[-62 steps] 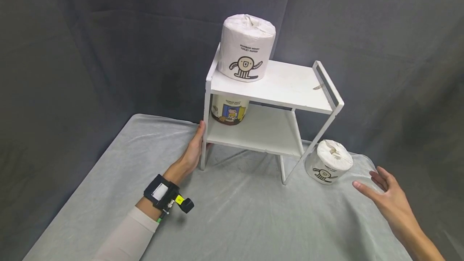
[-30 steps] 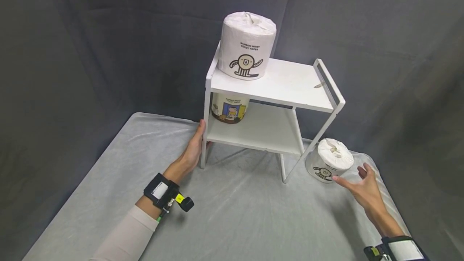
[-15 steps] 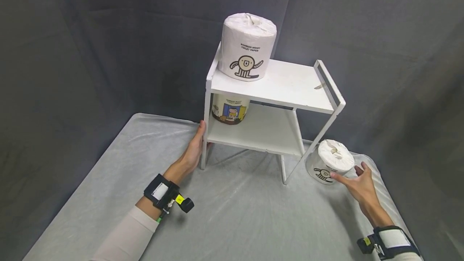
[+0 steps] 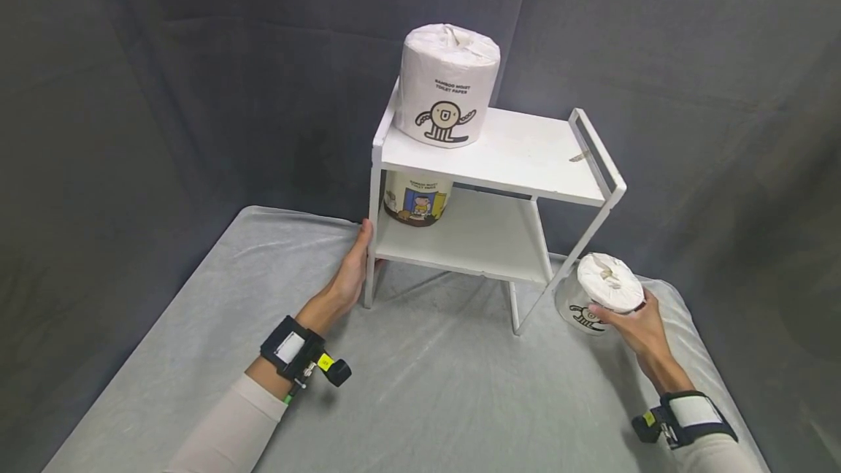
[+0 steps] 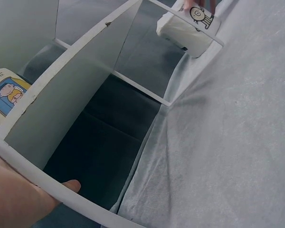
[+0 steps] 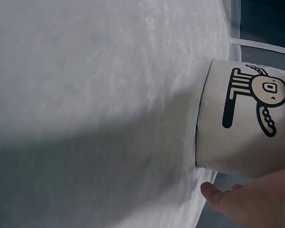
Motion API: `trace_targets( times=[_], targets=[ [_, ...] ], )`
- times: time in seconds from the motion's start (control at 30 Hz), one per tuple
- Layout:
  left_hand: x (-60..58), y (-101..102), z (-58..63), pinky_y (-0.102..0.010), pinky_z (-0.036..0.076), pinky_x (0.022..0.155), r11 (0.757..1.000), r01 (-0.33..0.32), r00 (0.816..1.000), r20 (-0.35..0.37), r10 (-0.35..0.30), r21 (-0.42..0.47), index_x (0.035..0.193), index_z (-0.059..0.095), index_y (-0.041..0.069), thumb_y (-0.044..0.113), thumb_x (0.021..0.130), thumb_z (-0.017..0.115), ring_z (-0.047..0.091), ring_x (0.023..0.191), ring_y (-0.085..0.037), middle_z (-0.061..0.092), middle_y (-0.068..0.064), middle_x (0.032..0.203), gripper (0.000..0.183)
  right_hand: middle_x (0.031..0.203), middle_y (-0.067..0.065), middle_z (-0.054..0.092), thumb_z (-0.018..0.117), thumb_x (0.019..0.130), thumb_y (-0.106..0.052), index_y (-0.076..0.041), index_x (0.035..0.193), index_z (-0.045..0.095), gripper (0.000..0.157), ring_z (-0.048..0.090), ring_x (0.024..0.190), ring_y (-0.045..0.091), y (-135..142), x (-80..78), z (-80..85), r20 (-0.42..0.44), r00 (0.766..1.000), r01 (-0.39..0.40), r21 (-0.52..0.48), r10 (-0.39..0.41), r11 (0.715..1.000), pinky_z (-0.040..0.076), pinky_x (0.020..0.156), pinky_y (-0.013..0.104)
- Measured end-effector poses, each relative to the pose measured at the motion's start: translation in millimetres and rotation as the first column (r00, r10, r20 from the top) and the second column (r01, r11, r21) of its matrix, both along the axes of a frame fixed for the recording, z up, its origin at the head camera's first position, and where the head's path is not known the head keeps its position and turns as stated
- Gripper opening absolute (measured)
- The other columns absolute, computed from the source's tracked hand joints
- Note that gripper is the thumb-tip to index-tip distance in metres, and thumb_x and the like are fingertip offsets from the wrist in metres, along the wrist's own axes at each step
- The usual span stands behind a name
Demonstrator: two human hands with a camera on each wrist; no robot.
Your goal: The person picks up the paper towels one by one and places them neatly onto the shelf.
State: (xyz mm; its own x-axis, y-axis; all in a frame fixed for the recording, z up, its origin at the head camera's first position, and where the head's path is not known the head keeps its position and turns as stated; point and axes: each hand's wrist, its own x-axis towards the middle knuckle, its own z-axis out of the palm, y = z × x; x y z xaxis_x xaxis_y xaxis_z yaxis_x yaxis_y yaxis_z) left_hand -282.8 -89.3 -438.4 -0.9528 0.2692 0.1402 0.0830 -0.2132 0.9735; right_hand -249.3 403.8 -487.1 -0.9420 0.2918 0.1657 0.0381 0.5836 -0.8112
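My left hand (image 4: 347, 276) grips the left side frame of a white two-tier shelf rack (image 4: 519, 155), and in the left wrist view a fingertip (image 5: 72, 185) shows past the bar. At the rack's right foot, a paper-wrapped toilet roll (image 4: 611, 283) with a printed cartoon figure stands on the cloth. My right hand (image 4: 634, 323) holds this roll from the right, thumb on its front and fingers round the far side. The right wrist view shows the roll's printed side (image 6: 247, 118) close up, its base at the cloth.
A larger wrapped toilet roll (image 4: 448, 86) stands on the rack's top tier at the left. Below it, a roll with a colourful picture (image 4: 417, 199) sits on the lower tier. Grey cloth (image 4: 447, 385) covers the table, and a dark curtain (image 4: 263, 93) hangs behind.
My right hand has come in leftward from the right edge and closed on the small toilet roll. The left hand, the rack and the other rolls have stayed in place.
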Motion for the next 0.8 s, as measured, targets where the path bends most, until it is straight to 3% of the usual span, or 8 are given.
trace_targets(
  times=[0.13,0.27,0.37,0.43,0.67,0.8],
  targets=[
    [0.0,0,-0.8,-0.056,0.007,0.118,1.0,0.005,1.0,0.006,-0.005,0.004,0.158,-0.015,0.023,0.074,0.091,0.021,-0.008,0.15,-0.021,-0.012,-0.004,0.165,0.092,0.112,-0.018,0.057,0.086,0.072,-0.02,-0.002,0.142,0.048,0.082,0.053,0.1,-0.004,-1,-5.9,-6.5,-0.061,0.998,-0.028,-0.001,0.028,1.0,0.039,0.086,0.014],
    [-0.5,0,-1.9,-0.056,0.006,0.118,1.0,0.008,1.0,0.007,-0.008,0.001,0.158,-0.016,0.021,0.074,0.092,0.021,-0.009,0.15,-0.022,-0.013,-0.004,0.165,0.092,0.12,-0.008,0.059,0.087,0.071,-0.027,-0.006,0.143,0.048,0.085,0.051,0.103,-0.003,-3,-9.5,-8.6,-0.033,0.999,-0.003,0.029,0.004,1.0,0.039,0.089,0.02],
    [-0.3,-1,-2.2,-0.058,0.008,0.117,1.0,0.009,1.0,0.013,-0.009,0.003,0.158,-0.013,0.024,0.075,0.091,0.02,-0.003,0.15,-0.023,-0.006,-0.005,0.165,0.091,0.129,0.006,0.058,0.087,0.07,-0.032,-0.008,0.145,0.047,0.088,0.051,0.104,0.0,-6,-11.9,-8.1,-0.009,1.0,0.013,0.039,-0.013,0.999,0.041,0.09,0.025],
    [-0.2,-1,-1.9,-0.058,0.009,0.117,1.0,0.009,1.0,0.017,-0.009,0.004,0.159,-0.012,0.025,0.076,0.091,0.02,0.001,0.15,-0.023,-0.002,-0.004,0.164,0.09,0.131,0.009,0.057,0.087,0.07,-0.034,-0.009,0.145,0.047,0.089,0.051,0.104,0.001,-7,-13.9,-7.8,-0.002,1.0,0.025,0.037,-0.025,0.999,0.041,0.09,0.026],
    [-0.8,-3,-1.3,-0.057,0.01,0.117,1.0,0.013,1.0,0.0,-0.013,0.007,0.158,-0.012,0.026,0.074,0.092,0.019,0.003,0.149,-0.023,-0.001,-0.005,0.164,0.088,0.105,-0.016,0.061,0.089,0.067,-0.032,-0.01,0.136,0.055,0.08,0.055,0.096,0.002,-13,-19.8,-10.0,-0.022,0.993,0.115,-0.039,-0.115,0.993,0.041,0.082,0.02],
    [-0.8,-2,-0.9,-0.057,0.011,0.117,1.0,0.009,1.0,0.002,-0.009,0.014,0.159,-0.01,0.027,0.075,0.091,0.021,0.004,0.149,-0.022,0.001,-0.004,0.164,0.088,0.105,-0.015,0.06,0.09,0.065,-0.034,-0.012,0.134,0.055,0.08,0.054,0.094,0.003,-14,-20.7,-12.0,-0.012,0.985,0.17,-0.053,-0.171,0.984,0.04,0.081,0.021]
  ],
)
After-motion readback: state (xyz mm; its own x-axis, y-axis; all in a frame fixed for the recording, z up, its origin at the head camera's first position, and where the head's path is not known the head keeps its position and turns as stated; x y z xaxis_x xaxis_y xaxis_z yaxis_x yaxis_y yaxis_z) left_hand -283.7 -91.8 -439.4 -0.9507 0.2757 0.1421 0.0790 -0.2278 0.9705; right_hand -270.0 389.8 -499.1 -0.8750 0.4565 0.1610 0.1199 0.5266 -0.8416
